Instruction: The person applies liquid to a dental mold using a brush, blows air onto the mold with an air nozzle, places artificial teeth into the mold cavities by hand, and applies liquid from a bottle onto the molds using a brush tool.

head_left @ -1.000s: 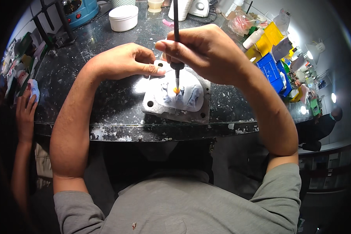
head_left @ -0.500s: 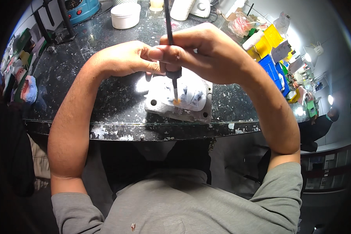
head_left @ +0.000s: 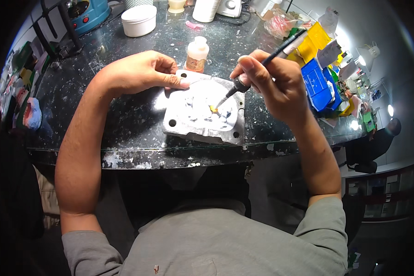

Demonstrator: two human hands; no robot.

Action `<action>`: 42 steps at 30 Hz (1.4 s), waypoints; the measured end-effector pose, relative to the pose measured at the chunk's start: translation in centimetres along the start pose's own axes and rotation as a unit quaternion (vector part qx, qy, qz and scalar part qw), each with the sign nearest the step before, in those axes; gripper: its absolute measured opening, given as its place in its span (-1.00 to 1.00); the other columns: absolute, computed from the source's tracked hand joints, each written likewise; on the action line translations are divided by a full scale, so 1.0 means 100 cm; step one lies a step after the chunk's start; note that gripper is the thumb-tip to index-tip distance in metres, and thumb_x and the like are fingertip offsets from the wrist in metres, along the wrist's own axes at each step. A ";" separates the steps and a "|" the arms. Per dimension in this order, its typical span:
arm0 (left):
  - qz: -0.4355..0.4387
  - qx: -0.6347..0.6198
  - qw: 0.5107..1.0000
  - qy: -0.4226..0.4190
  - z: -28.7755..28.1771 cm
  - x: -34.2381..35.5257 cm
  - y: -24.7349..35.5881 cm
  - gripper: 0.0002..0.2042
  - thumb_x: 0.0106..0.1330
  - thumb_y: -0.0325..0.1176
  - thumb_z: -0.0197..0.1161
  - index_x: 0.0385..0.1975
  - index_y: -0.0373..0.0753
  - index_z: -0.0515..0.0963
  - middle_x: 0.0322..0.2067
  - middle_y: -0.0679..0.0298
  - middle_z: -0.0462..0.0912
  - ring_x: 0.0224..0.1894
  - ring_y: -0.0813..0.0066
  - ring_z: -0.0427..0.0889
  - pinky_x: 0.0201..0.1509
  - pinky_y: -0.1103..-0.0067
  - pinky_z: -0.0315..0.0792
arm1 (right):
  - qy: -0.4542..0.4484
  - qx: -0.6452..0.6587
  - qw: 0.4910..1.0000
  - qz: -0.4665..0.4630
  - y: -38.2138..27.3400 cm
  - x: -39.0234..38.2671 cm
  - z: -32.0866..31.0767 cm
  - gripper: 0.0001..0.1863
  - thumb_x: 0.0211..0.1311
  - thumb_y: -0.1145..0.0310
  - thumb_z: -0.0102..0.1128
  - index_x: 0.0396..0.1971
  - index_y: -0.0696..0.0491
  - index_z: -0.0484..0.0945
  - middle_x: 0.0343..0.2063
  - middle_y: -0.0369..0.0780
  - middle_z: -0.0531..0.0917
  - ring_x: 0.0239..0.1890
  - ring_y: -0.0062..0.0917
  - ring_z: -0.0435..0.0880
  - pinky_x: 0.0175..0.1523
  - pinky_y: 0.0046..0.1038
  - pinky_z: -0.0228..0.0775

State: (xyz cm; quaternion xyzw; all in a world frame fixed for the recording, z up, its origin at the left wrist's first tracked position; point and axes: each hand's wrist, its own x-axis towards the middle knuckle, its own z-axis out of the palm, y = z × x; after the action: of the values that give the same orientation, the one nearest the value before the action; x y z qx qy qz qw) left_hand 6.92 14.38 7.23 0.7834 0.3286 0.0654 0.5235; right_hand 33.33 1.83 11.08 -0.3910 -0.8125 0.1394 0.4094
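A metal dental flask half [head_left: 202, 133] lies at the table's front edge, filled with white plaster [head_left: 200, 92] and small raised shapes. My left hand [head_left: 149, 73] grips its far left corner, thumb on top and fingers curled at the side. In my right hand [head_left: 276, 83] is a brush [head_left: 234, 89] with a dark handle, slanting down to the left. Its yellowish tip touches or hovers just over the plaster near the middle; I cannot tell which. Right behind the flask stands a small bottle [head_left: 197, 53] with a white top and reddish lower part.
A white lidded tub [head_left: 139, 20], a white container [head_left: 204, 10] and a blue device [head_left: 89, 16] stand at the back. Yellow and blue bins [head_left: 317, 85] crowd the right side. At the left edge sits a pale blue and pink lump [head_left: 32, 113]. Another person [head_left: 375, 147] is far right.
My right hand has moved right and nearer, tilting the brush from upright to slanted. The plaster and the bottle behind it now show. The flask has shifted slightly left in view.
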 end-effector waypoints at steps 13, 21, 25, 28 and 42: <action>0.000 -0.091 0.996 -0.026 -0.001 0.002 -0.004 -0.71 0.35 -0.27 0.47 -0.15 -0.35 0.62 -0.23 0.36 0.69 -0.15 0.66 0.60 0.02 0.66 0.47 | 0.050 -0.057 0.990 -0.117 -0.004 -0.024 0.007 -0.76 0.51 0.37 0.21 -0.30 0.22 0.71 -0.47 -0.21 0.74 -0.45 -0.63 0.72 -0.34 -0.57 0.52; -0.006 -0.089 0.996 -0.019 0.000 0.001 -0.003 -0.72 0.35 -0.27 0.46 -0.14 -0.35 0.62 -0.23 0.37 0.69 -0.15 0.66 0.59 0.03 0.65 0.47 | 0.041 -0.028 0.995 -0.087 0.000 -0.020 0.002 -0.76 0.54 0.34 0.18 -0.22 0.20 0.72 -0.42 -0.21 0.76 -0.38 -0.63 0.73 -0.27 -0.58 0.57; -0.011 -0.057 0.998 -0.017 0.000 0.000 -0.002 -0.73 0.37 -0.25 0.44 -0.16 -0.34 0.62 -0.24 0.38 0.68 -0.16 0.68 0.58 0.02 0.65 0.46 | 0.033 -0.008 0.998 -0.052 0.000 -0.006 0.000 -0.80 0.48 0.35 0.25 -0.29 0.17 0.71 -0.52 -0.19 0.73 -0.51 -0.51 0.73 -0.42 -0.48 0.50; -0.005 -0.049 0.999 -0.015 0.000 0.001 -0.003 -0.72 0.37 -0.21 0.45 -0.22 -0.32 0.62 -0.28 0.41 0.66 -0.19 0.71 0.55 -0.02 0.67 0.44 | -0.007 -0.035 0.998 -0.058 0.000 0.009 0.003 -0.77 0.49 0.31 0.25 -0.27 0.18 0.70 -0.52 -0.17 0.74 -0.52 -0.47 0.74 -0.42 -0.44 0.51; 0.076 0.059 0.995 0.034 -0.003 0.003 -0.016 -0.43 0.24 0.19 0.43 -0.26 -0.35 0.70 -0.42 0.28 0.68 -0.33 0.51 0.60 -0.19 0.52 0.44 | -0.251 -0.101 0.956 -0.112 -0.021 0.074 0.022 -0.78 0.48 0.26 0.26 -0.13 0.12 0.70 -0.52 -0.16 0.71 -0.46 -0.36 0.77 -0.34 -0.36 0.55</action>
State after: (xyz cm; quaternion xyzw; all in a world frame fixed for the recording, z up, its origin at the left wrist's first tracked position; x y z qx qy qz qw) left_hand 6.29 15.17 5.89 0.8327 0.2896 0.1122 0.4585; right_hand 27.83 6.22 14.97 -0.2888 -0.9377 0.1033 0.1632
